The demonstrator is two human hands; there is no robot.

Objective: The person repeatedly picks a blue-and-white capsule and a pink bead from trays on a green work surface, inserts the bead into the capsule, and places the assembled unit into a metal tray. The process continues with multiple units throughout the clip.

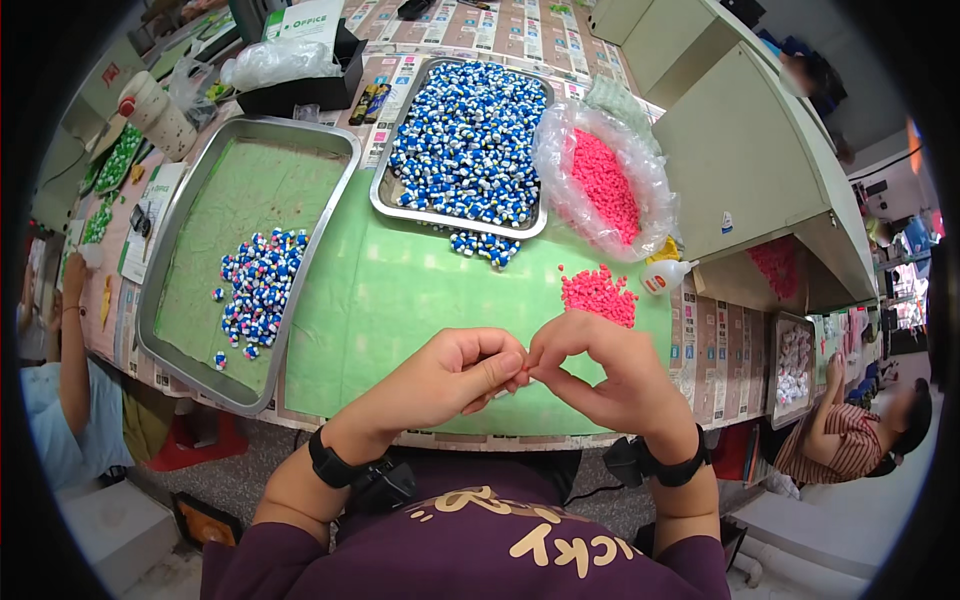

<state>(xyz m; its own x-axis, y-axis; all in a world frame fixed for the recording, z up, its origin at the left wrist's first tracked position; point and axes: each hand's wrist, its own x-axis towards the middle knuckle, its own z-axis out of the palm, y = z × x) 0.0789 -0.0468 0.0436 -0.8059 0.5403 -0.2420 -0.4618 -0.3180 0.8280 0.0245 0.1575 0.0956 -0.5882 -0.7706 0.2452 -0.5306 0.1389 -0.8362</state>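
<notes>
Left hand (455,377): pinching a small white piece (502,393) between thumb and fingers, above the green sheet (400,290).
Right hand (610,375): curled, meeting the left hand; cannot tell whether grasping anything.
Pink pieces (598,295): piled just beyond the right hand.
Blue-and-white pieces (468,140): heaped in the middle tray (460,224), scattered in the left tray (215,200).

Long table (500,32), patterned printed cover. Pale grey-beige cabinet (740,150) on it, upper right, open space underneath. Red stool (205,447) lower left. Speckled grey floor (248,472) under table edge. Pale wall (893,195) far right, cluttered shelves (903,268) near it, small, details unclear. Room brightly lit; picture corners black.
</notes>
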